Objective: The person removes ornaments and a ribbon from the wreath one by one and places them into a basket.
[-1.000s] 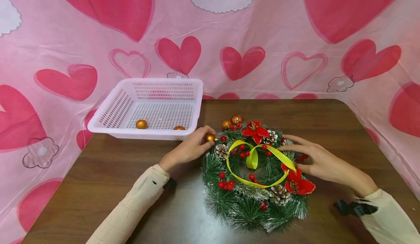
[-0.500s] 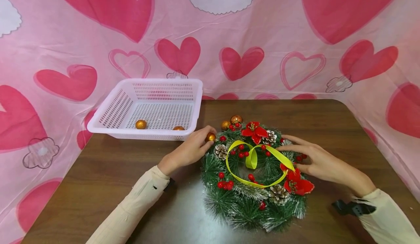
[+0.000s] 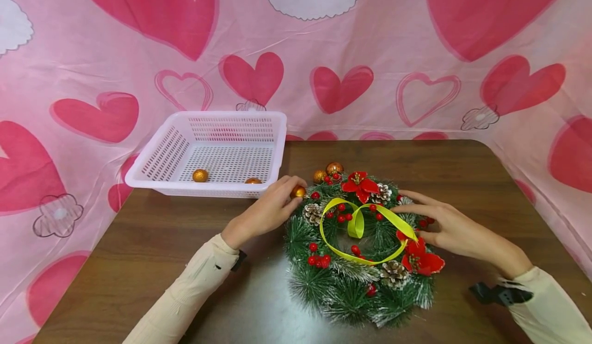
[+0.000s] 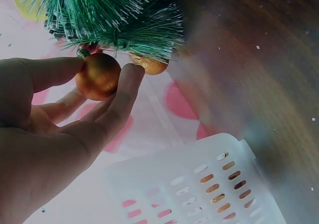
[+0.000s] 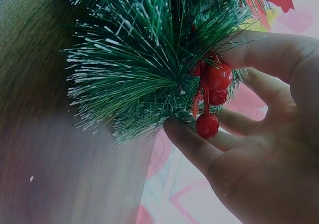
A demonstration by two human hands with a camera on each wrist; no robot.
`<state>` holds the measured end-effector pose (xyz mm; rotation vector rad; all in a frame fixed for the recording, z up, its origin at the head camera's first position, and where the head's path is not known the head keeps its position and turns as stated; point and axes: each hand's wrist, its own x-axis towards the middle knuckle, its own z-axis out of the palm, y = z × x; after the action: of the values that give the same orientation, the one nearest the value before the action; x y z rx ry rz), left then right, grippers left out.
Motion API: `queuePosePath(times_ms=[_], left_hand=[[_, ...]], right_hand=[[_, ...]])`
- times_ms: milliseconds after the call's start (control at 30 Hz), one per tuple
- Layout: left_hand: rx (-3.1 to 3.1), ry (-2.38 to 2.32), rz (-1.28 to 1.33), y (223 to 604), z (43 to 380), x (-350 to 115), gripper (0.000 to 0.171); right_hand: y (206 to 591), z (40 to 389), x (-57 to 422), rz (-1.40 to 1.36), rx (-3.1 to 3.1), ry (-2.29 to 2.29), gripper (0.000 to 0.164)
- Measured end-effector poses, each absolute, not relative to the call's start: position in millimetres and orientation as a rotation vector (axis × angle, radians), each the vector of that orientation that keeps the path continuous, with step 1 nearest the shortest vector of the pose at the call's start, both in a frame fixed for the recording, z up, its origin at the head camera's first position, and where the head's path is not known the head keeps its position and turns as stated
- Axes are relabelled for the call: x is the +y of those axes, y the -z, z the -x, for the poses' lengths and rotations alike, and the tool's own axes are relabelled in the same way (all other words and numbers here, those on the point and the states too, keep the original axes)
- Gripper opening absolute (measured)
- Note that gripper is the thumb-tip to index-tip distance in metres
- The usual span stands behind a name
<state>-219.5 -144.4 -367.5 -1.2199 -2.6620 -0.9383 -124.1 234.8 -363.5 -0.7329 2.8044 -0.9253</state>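
In the head view, a person's left hand [image 3: 261, 214] pinches a gold ball [image 3: 299, 192] at the ten o'clock edge of the wreath [image 3: 351, 295] — the right hand [image 3: 455, 231] is well apart from that ball, its fingers extended along the wreath's two-to-three o'clock side. Two further gold balls [image 3: 334, 168] lie near the eleven o'clock edge; a basket [image 3: 194, 185] stands towards ten o'clock from the left hand.

In the left wrist view, the fingertips hold the ball from either side, its cap [image 4: 83, 52] pointing to about eleven o'clock, with green needles just beside it towards twelve.

In the right wrist view, the fingers spread loosely about the wreath's edge — red berries [image 5: 218, 77] hang at ten-to-eleven o'clock from the palm.
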Motion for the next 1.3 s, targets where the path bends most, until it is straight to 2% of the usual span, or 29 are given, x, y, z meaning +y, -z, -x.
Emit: queuePosePath(times_ms=[367,1300], left_hand=[[-2.655,0.961,1.243,362.9,219.8,-146.2,0.027],[-2.597,1.022,1.199,348.1,219.0,-150.2,0.021]], right_hand=[[362.7,124.1,234.4,0.727,2.806,0.922,0.065],[365.2,123.3,234.9,0.759,2.817,0.922,0.066]])
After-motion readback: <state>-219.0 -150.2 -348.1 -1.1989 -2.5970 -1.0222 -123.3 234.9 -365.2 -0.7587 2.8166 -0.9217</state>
